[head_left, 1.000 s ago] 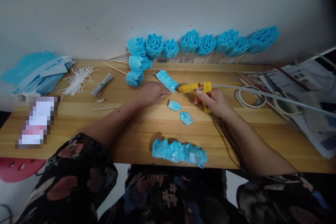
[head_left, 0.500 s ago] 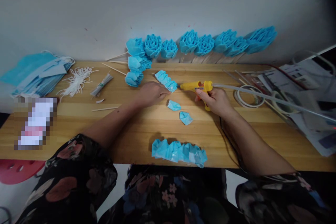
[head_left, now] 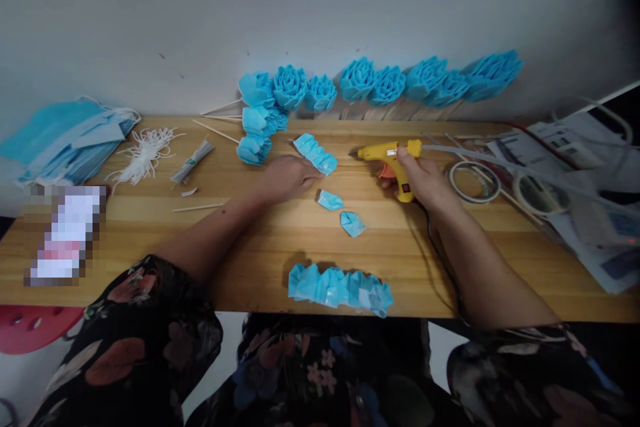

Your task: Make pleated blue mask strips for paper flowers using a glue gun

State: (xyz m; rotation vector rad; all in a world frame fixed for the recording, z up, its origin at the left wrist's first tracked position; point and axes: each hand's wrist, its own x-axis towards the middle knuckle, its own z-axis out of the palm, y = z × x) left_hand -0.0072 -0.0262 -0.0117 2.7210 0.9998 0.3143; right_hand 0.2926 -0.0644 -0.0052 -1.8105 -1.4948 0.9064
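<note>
My right hand (head_left: 423, 177) is wrapped around the grip of a yellow hot glue gun (head_left: 383, 152), its nozzle pointing left, a little apart from a strip of folded blue petals (head_left: 314, 155). A long clear glue stick (head_left: 475, 155) runs out of the gun's back. With closed fingers, my left hand (head_left: 287, 179) holds the lower edge of that petal strip against the table; its fingertips are partly hidden. Just below lie two loose folded blue petals, one (head_left: 330, 199) nearer the hand and another (head_left: 353, 223) farther right. A longer pleated blue strip (head_left: 340, 288) rests near the front edge.
Blue flowers on sticks (head_left: 291, 87) line the wall. At left are stacked blue masks (head_left: 75, 140), white ear loops (head_left: 145, 157), a bundle of wires (head_left: 193, 161) and a blurred phone (head_left: 70, 233). Tape rolls (head_left: 473, 181) and papers (head_left: 600, 260) lie right. The gun's cord (head_left: 440, 260) hangs over the front edge.
My right hand has drawn the glue gun to the right and slightly up, away from the petal strip, and turned its side into view. My left hand stays on the strip.
</note>
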